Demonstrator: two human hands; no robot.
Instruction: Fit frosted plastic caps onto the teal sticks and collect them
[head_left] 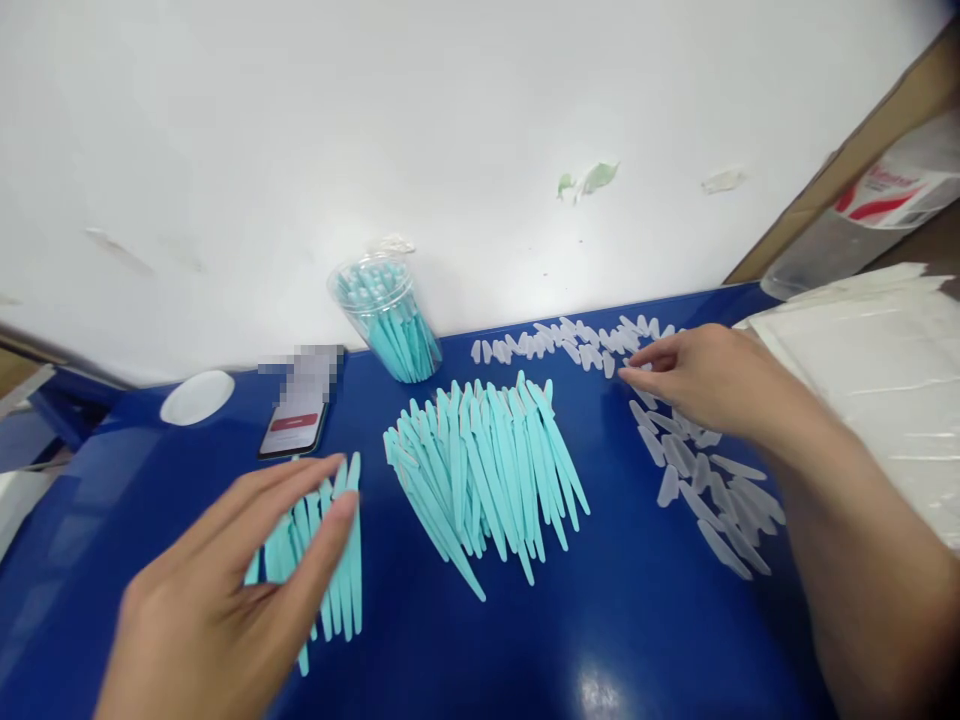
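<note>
My left hand point(232, 570) hovers over a row of turquoise eyebrow razors point(349, 590) on the left of the table. Its thumb and fingers are apart with nothing between them, and it hides part of that row. A larger pile of the same slim razors point(487, 470) lies in the middle, spread like a fan. At the far right, my right hand point(690, 380) has its thumb and forefinger pinched together among small translucent blade caps point(589, 355). Whatever is between those fingertips is too small to make out. More caps point(720, 490) lie below that wrist.
A clear plastic cup point(390, 320) full of turquoise razors stands against the white wall. Left of it lie a phone point(296, 420) and a white round lid point(196, 397). White packets point(862, 350) and a plastic bottle point(847, 230) line the right side of the blue table point(450, 660).
</note>
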